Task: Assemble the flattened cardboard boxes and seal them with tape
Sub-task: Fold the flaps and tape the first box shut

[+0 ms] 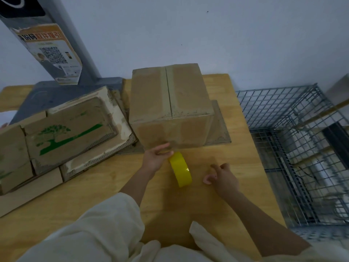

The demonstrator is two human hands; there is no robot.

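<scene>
1 assembled cardboard box [170,103] at 12 o'clock. 1 yellow tape roll [181,170] center. 1 stack of flattened boxes [62,133] at 9 o'clock, exact count unclear. 1 wire cage [294,144] at 3 o'clock. 2 hands: left hand [154,157], right hand [221,176].

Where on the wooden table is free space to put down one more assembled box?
Bare wood lies right of the yellow tape roll, around the right hand, out to the table edge by the grey wire cage. The left side is crowded: flattened cardboard boxes are stacked beside the assembled brown cardboard box.
</scene>
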